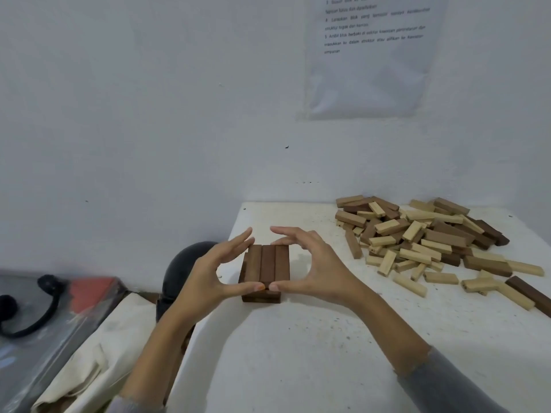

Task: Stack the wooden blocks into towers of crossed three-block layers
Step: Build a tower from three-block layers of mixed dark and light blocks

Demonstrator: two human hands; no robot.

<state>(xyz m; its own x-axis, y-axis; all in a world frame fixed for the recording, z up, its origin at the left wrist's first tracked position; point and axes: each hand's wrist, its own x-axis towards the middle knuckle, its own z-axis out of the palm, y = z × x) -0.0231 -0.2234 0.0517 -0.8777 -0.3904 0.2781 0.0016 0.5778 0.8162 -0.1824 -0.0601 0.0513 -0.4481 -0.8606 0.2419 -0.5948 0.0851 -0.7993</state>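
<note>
A low tower (pixel 267 265) of dark brown blocks stands near the left edge of the white table (pixel 298 338). Its top layer is three blocks side by side, running away from me, and a crosswise layer shows beneath at the front. My left hand (pixel 213 272) frames the tower's left side, thumb against the near ends and fingers at the far left corner. My right hand (pixel 313 263) frames the right side the same way, thumb at the near ends, fingers by the far end. A loose pile (pixel 423 236) of light and dark blocks lies at the right.
The table's left edge runs close beside the tower. Beyond it sit a dark round object (pixel 185 263), cream cloth (pixel 98 353) and a clear case with a black cable (pixel 38 308). A printed sheet (pixel 372 55) hangs on the white wall behind.
</note>
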